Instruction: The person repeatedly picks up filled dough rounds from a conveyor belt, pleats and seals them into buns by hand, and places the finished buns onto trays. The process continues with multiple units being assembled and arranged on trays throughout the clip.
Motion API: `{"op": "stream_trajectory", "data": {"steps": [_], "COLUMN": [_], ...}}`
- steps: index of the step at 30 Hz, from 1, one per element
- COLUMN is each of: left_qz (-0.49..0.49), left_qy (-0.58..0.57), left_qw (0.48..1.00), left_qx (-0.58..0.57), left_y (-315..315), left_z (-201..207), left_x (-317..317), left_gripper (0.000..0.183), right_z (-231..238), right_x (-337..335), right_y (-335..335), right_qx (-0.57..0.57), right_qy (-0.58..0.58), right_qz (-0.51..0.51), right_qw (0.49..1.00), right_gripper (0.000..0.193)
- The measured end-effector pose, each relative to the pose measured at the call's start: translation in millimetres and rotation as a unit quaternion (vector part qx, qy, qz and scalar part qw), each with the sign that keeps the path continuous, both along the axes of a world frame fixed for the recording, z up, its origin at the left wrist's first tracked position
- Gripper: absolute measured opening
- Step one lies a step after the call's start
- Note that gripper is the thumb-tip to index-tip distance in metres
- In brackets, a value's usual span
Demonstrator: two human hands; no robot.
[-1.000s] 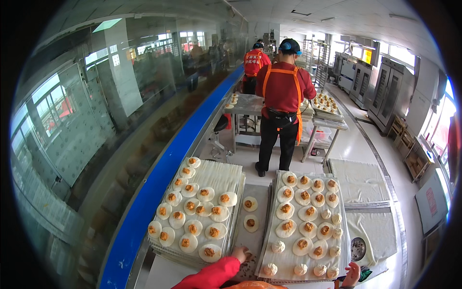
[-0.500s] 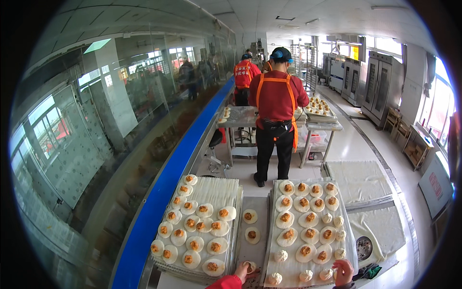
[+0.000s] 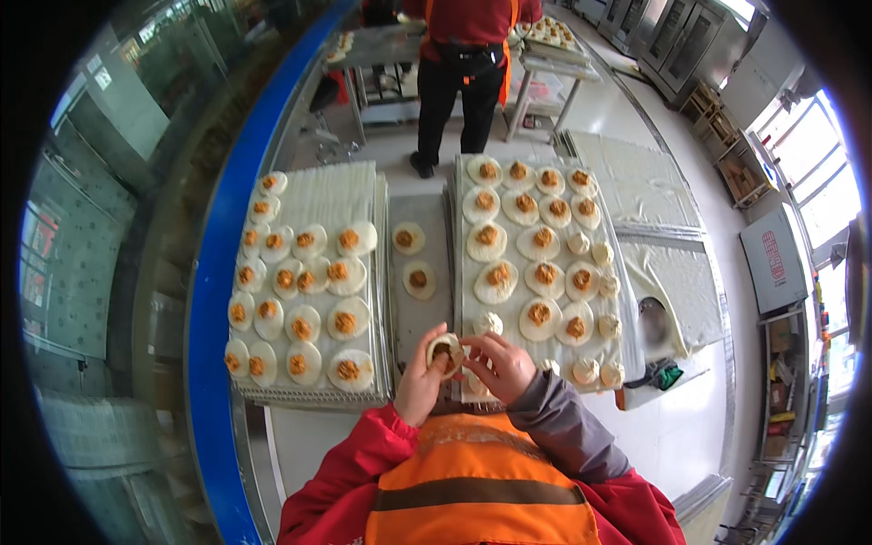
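Close to my body, my left hand [image 3: 420, 380] cups a partly gathered filled bun [image 3: 451, 340], with brown filling showing in its opening. My left thumb lies over the filling. My right hand [image 3: 505, 367] has its fingers closed on the right edge of that dough. Just beyond it, a pleated white bun [image 3: 489, 323] rests on the right stack of trays [image 3: 465, 300]. Flat dough rounds topped with orange-brown filling, such as one round [image 3: 539, 314], cover much of that stack, with several closed buns along its right side and near edge.
On the left, another tray stack [image 3: 359, 195] carries more filled rounds. Two rounds, one of them a darker-filled round [image 3: 420, 280], lie on the strip between the stacks. A round metal bowl [image 3: 652, 320] sits at right. Ahead, a co-worker [image 3: 465, 82] stands at a table.
My view has tilted down. My left hand has brought the filled round from the gap between the stacks towards my body, and my right hand has come across from the right stack to grip it.
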State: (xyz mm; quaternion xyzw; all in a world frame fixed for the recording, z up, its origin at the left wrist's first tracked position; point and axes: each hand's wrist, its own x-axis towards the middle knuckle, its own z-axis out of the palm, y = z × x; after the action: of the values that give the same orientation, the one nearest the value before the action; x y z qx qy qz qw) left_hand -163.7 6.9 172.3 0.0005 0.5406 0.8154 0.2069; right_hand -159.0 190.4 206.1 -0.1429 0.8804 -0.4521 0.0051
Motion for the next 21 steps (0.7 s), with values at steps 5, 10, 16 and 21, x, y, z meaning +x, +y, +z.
{"op": "stream_trajectory", "data": {"steps": [5,10,16,21], "left_qz": [-0.02,-0.022,-0.101,-0.107], "left_qy": [0.042,0.014,-0.035,-0.143], "left_qw": [0.998,0.997,0.991,0.984], "left_qx": [-0.049,-0.068,-0.078,-0.012], "left_y": [4,10,6,3], "left_z": [-6,-22,-41,-35], "left_x": [8,20,17,19], "left_gripper": [0.041,0.04,0.037,0.037], "right_z": [1,-13,-26,-26], "right_x": [1,-3,1,3], "right_y": [-1,5,12,14], "right_qx": [-0.036,0.027,0.086,0.092], "right_qy": [0.012,0.074,0.063,0.118], "right_qz": [-0.018,0.035,0.086,0.138], "right_qw": [0.999,0.996,0.991,0.979], "right_gripper": [0.029,0.018,0.015,0.014]}}
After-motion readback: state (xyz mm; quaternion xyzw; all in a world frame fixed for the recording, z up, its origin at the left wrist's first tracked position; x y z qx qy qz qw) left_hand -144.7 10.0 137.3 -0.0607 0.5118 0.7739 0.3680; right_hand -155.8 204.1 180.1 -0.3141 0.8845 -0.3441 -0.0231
